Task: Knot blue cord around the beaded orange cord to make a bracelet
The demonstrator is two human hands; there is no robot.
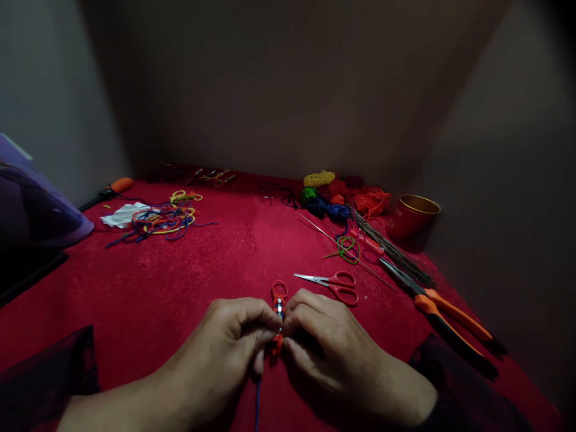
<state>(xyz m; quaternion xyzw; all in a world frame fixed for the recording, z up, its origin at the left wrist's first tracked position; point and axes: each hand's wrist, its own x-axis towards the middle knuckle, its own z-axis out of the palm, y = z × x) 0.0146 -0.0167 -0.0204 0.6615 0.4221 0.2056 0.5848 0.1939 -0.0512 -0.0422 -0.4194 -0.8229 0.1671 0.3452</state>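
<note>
A small knotted cord piece (279, 296), red with a loop at its top and shiny silver bits along its middle, is pinched between my two hands at the front of the table. My left hand (231, 336) grips its left side with thumb and forefinger. From the other side, my right hand (321, 330) closes its fingertips on the same piece. A blue cord (257, 403) hangs down below my left fingers. Red-handled scissors (335, 285) lie just beyond my right hand, blades pointing left. My fingertips hide the middle of the piece.
Orange-handled pliers (434, 306) and a bundle of thin dark sticks (396, 249) lie at right, near a red cup (416, 219). Yarn bundles (338, 211) sit behind. At left are tangled cords (164, 223), white paper (123, 215) and a purple object (45, 198).
</note>
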